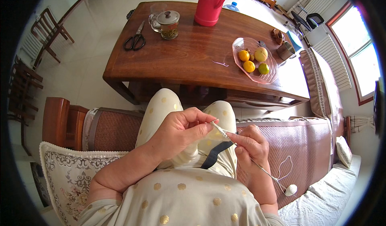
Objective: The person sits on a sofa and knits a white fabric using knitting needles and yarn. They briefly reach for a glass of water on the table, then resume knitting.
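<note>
Above my lap, my left hand (188, 128) pinches the end of a short strip of white knitting (220, 130) between thumb and forefinger. My right hand (251, 147) grips a thin needle (261, 168) at the strip's other end, its fingers curled around the shaft. The needle slants down to the right past my right wrist. White yarn (285, 165) loops over the woven seat mat beside me, near a small white yarn ball (291, 190). A dark strap or band (216, 155) lies across my lap beneath the hands.
On the wooden coffee table (181, 60) stand black-handled scissors (135, 40), a lidded glass tea mug (169, 25), a red thermos jug (211, 5), a pink glass fruit plate (270, 78) and a metal cup (285, 51). A patterned cushion (75, 177) sits at my left.
</note>
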The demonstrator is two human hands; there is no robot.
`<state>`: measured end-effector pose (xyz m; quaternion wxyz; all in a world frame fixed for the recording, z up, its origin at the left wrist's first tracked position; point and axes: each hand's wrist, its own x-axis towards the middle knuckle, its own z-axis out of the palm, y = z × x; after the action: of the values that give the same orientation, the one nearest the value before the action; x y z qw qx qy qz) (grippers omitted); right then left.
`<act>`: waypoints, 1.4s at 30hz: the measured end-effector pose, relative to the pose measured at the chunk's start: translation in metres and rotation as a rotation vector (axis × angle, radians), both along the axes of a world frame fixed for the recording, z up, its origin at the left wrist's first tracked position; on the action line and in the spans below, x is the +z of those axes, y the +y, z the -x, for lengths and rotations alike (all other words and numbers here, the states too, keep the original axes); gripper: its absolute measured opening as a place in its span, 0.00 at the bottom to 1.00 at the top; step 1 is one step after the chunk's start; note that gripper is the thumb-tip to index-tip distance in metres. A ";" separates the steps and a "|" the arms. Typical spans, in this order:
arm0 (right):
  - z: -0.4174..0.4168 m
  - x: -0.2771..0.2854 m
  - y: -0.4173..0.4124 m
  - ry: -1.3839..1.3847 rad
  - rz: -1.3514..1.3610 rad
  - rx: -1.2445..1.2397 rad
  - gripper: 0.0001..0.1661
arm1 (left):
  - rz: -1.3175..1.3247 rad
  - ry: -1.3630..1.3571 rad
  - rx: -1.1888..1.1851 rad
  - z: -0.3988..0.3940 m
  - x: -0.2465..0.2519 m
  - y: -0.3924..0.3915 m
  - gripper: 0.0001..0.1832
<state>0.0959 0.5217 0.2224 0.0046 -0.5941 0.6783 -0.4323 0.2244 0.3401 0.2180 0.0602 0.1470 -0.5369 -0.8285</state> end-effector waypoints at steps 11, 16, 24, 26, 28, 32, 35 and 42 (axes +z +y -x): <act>-0.007 0.011 -0.003 0.221 -0.033 -0.078 0.21 | -0.071 -0.044 0.038 0.001 0.002 0.005 0.09; -0.007 0.013 -0.003 0.215 -0.036 -0.028 0.23 | -0.036 -0.045 0.058 0.001 0.000 0.005 0.09; -0.010 0.013 -0.003 0.274 -0.084 -0.086 0.23 | -0.059 -0.039 0.069 0.001 0.003 0.007 0.08; -0.011 0.015 -0.005 0.304 -0.122 -0.107 0.22 | -0.082 -0.026 0.051 0.002 0.002 0.008 0.08; -0.011 0.023 -0.010 0.256 -0.250 -0.122 0.24 | -0.042 -0.027 0.035 0.002 0.001 0.010 0.08; 0.002 0.020 -0.032 0.011 -0.237 0.024 0.33 | 0.152 0.018 0.034 0.003 -0.009 0.016 0.07; 0.008 0.007 -0.050 -0.103 -0.139 0.162 0.37 | 0.274 0.073 0.072 0.005 -0.007 0.018 0.07; -0.001 -0.007 -0.027 0.128 0.040 -0.141 0.20 | 0.211 0.106 0.244 0.004 -0.014 0.010 0.06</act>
<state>0.0965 0.4942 0.2154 -0.0813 -0.5714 0.7084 -0.4061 0.2203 0.3500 0.2044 0.2039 0.1600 -0.5950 -0.7608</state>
